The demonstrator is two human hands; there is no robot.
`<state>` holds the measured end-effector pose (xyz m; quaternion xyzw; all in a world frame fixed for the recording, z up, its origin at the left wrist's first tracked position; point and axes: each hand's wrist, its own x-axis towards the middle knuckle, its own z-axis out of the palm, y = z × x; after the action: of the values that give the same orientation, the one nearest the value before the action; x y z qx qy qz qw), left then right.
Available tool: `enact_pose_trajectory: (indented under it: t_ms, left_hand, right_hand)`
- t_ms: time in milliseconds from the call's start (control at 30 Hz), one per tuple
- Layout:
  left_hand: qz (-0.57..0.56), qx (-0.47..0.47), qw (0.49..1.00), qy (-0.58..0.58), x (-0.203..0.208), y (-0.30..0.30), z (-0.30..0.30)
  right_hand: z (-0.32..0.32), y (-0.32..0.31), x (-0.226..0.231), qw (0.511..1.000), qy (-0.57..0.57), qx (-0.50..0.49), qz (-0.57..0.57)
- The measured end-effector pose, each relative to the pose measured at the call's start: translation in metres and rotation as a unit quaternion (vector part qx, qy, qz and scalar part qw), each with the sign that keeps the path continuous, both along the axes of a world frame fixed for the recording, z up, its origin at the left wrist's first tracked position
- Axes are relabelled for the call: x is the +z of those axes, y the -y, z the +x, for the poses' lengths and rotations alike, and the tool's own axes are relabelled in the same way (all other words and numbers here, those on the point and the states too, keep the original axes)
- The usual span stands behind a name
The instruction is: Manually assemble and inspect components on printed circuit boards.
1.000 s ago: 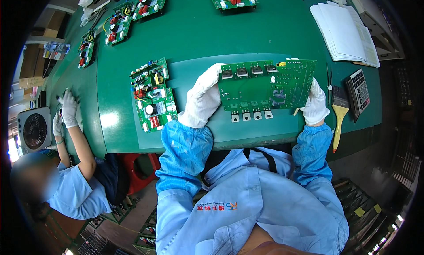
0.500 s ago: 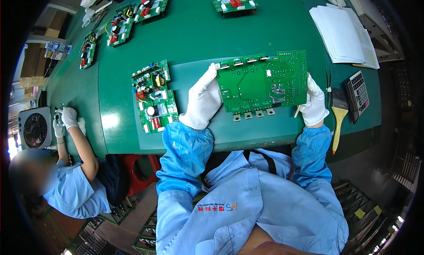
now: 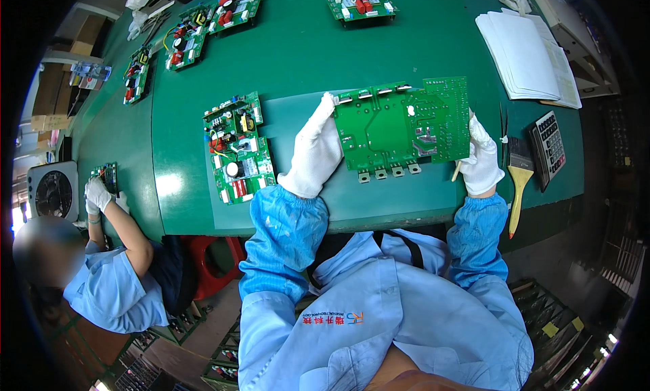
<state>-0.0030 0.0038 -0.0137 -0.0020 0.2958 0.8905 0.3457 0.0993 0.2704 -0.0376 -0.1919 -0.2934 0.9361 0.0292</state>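
A green circuit board [image 3: 386, 137] is held up over the bench, its solder side turned toward me. At its left edge my left hand [image 3: 313, 150], in a white glove, is closed on it. My right hand [image 3: 482, 159], gloved too, grips the right edge, and most of its fingers are hidden behind the board. A thin yellowish stick [image 3: 456, 170] pokes out beside the right fingers; the rest of it is out of sight. Metal-tabbed parts [image 3: 388, 174] jut from the board's lower edge. To the left, a populated circuit board [image 3: 238, 150] lies component side up.
A yellow-handled brush [image 3: 520, 181], a calculator [image 3: 547, 147] and papers [image 3: 521, 56] lie at the right. More populated boards [image 3: 186, 42] sit along the far side of the green bench [image 3: 305, 52]. At left a co-worker [image 3: 118, 276] handles a board near a fan [image 3: 53, 193].
The board in my hands has tilted very slightly, shifting the glare on its solder side; my grip is the same. The co-worker's board has turned and now shows more of its surface.
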Motion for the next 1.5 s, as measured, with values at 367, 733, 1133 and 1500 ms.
enact_pose_trajectory:
  t_ms: [367, 733, 1133, 1500]
  left_hand:
    - [-0.175, 0.044, 0.978, -0.104, -0.022, -0.004, -0.006]
    - [-0.169, 0.030, 0.982, -0.072, -0.031, -0.003, -0.008]
    - [-0.339, -0.012, 0.883, -0.325, -0.074, 0.006, -0.010]
    - [-0.342, 0.004, 0.891, -0.298, -0.067, 0.003, -0.008]
  right_hand:
    - [0.011, 0.026, 0.036, 0.802, 0.163, -0.080, 0.569]
    - [-0.030, 0.100, 0.066, 0.344, -0.307, 0.124, 0.879]
    - [-0.036, 0.111, 0.053, 0.268, -0.349, 0.133, 0.888]
    - [-0.038, 0.112, 0.058, 0.303, -0.370, 0.114, 0.871]
